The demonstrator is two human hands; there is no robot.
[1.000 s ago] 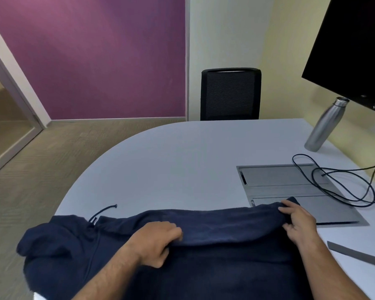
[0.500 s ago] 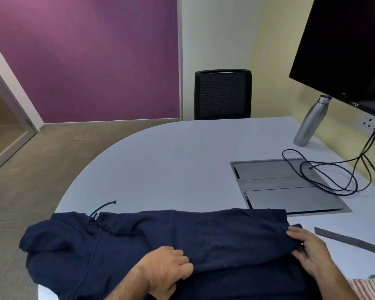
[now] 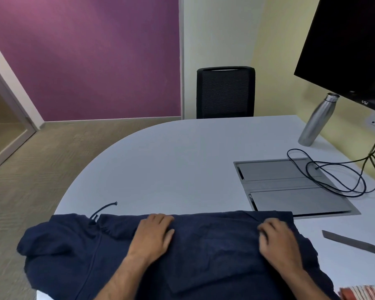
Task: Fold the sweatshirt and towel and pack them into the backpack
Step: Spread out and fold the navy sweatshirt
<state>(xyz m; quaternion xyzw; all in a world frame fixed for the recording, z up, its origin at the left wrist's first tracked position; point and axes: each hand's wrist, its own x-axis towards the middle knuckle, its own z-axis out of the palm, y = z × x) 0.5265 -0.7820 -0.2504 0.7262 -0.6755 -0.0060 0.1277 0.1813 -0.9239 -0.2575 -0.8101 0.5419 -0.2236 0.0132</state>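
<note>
A navy blue hooded sweatshirt point(image 3: 214, 252) lies across the near edge of the white table point(image 3: 182, 165), its hood hanging off the left corner and a drawstring trailing onto the tabletop. My left hand point(image 3: 154, 234) lies flat on the cloth near its far edge, fingers fairly straight. My right hand point(image 3: 277, 239) presses on the right part of the sweatshirt, its fingers bent a little on the fabric. A striped red and white towel point(image 3: 364, 292) peeks in at the bottom right corner. No backpack is in view.
A grey cable hatch point(image 3: 290, 187) is set in the table to the right, with a black cable point(image 3: 344, 180) looped over it. A steel bottle point(image 3: 316, 120) stands under a black monitor point(image 3: 351, 46). A grey strip point(image 3: 355, 242) lies at right. A black chair point(image 3: 225, 92) stands behind the table.
Both hands let go of the folded edge they were pinching and moved onto the top of the sweatshirt, now lying on it. The fold lies flatter.
</note>
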